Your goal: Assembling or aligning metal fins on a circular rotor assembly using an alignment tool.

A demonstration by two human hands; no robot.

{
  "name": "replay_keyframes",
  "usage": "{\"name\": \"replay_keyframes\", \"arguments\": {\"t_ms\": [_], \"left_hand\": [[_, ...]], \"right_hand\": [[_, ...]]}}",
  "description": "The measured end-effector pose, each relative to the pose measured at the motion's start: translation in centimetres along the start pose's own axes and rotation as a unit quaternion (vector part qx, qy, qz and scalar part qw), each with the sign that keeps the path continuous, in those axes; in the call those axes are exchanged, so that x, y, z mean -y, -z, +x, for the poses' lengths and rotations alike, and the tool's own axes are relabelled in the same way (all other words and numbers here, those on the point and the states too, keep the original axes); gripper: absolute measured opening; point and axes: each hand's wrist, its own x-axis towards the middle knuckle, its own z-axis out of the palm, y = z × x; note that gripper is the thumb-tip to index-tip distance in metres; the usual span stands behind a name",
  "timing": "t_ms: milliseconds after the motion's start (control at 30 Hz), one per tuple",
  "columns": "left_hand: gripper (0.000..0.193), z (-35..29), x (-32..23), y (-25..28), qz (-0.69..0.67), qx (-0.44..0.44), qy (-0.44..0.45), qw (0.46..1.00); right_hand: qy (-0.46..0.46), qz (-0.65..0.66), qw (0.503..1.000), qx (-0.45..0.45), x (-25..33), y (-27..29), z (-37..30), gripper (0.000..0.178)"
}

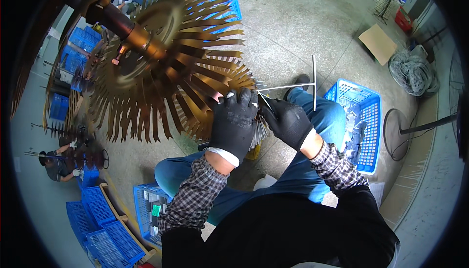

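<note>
A bronze-coloured wheel point(129, 65) with long thin blades fanning from its rim stands at the upper left on a dark shaft point(112, 18). Behind it, partly hidden, is another bladed wheel point(227, 75). My left hand point(233, 123), black-gloved, curls its fingers at this wheel's right edge, where thin silvery pieces point(258, 136) stick out. Close beside it, my right hand point(288, 123), also gloved, pinches near a thin pale piece point(264, 101) too small to name. A T-shaped metal bar point(314, 82) reaches right from the fingertips; whether either hand touches it I cannot tell.
A blue crate point(373, 136) with dark flat pieces stands by my right knee, another blue crate point(141, 199) by my left. Stacked blue crates point(110, 234) line the left. Cardboard point(378, 44), a wrapped bundle point(413, 72) and a stand fan point(430, 123) are at right; another person point(56, 165) sits far left.
</note>
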Motion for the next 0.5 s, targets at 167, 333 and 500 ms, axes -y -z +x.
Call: {"name": "replay_keyframes", "arguments": {"t_ms": [167, 333, 500], "left_hand": [[0.047, 0.0, -0.22, -0.12, -0.029, -0.004, 0.003, 1.0], [0.047, -0.33, -0.21, -0.23, -0.036, -0.001, 0.013, 0.999], [0.052, -0.55, 0.05, -0.44, -0.062, 0.016, 0.03, 0.997]], "right_hand": [[0.005, 0.006, 1.0, -0.015, -0.09, 0.09, -0.22, 0.026], [0.011, 0.004, 1.0, 0.006, 0.2, 0.15, -0.09, 0.028], [0.026, -0.022, 0.999, 0.036, 0.8, 0.6, 0.32, 0.029]]}}
